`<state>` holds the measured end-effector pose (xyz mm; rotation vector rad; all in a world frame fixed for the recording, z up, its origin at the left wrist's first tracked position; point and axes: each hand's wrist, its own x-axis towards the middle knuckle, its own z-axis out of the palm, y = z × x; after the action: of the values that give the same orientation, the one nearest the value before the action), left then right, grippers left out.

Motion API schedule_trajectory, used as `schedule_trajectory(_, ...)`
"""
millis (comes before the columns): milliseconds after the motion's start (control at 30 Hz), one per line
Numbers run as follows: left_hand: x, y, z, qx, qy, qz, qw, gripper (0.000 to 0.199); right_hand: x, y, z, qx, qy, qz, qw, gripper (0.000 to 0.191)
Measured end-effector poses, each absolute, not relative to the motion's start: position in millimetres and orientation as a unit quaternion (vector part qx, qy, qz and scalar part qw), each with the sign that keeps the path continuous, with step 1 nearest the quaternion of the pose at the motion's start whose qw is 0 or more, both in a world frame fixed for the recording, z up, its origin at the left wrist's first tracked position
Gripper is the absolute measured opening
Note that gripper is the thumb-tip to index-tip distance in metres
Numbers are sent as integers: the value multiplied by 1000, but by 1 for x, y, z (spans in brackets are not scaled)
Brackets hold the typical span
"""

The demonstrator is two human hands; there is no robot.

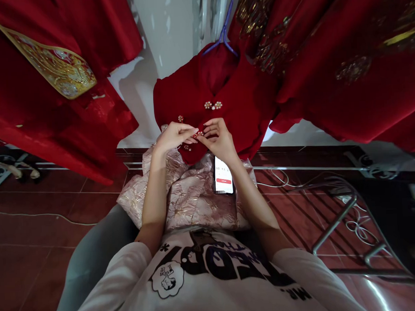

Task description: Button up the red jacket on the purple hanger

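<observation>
The small red trim with white pearl beads [199, 134] is pinched by the fingers of the left hand [172, 135] before the soft red cloth top [245, 121], its long side turned sideways toward the just-as-near right hand [222, 140], whose grip cannot be told.

Pink cloth [199, 201] bunched over the legs [91, 252], phone [223, 173] lying face-up on it, red top [243, 112] maybe resting there too, hard to tell.
</observation>
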<state>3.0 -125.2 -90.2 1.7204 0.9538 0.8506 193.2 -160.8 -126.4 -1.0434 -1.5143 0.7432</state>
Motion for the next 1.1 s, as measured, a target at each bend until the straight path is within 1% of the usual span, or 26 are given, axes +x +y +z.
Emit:
schedule_trajectory(67,3,-124,-93,706,401,359,460,24,192,-160,-130,-436,-644,320,541,55)
schedule_trajectory(133,4,-122,-96,713,403,370,439,19,192,-158,-133,-433,-648,331,532,53)
schedule_trajectory(233,2,-117,-101,712,401,404,411,19,193,-156,-136,-428,-642,344,535,52)
schedule_trajectory(333,-2,-105,-108,669,433,475,373,18,193,-154,-136,-430,-633,342,546,51)
schedule_trajectory(400,-6,-95,-114,637,458,519,339,10,192,-153,-136,-436,-623,338,555,51)
schedule_trajectory(467,-7,-88,-121,633,470,532,310,2,188,-151,-136,-442,-609,334,568,50)
schedule_trajectory(567,-5,-83,-128,652,480,505,298,6,181,-144,-136,-453,-597,325,577,46)
schedule_trajectory(700,3,-86,-129,638,496,490,326,13,172,-130,-136,-468,-596,311,574,40)
schedule_trajectory(900,2,-86,-127,620,486,496,365,34,160,-111,-134,-485,-588,272,587,30)
schedule_trajectory(967,1,-86,-127,621,480,504,360,32,157,-106,-134,-491,-592,262,583,29)
schedule_trajectory(1100,2,-89,-126,635,471,521,322,20,153,-101,-139,-494,-614,234,569,27)
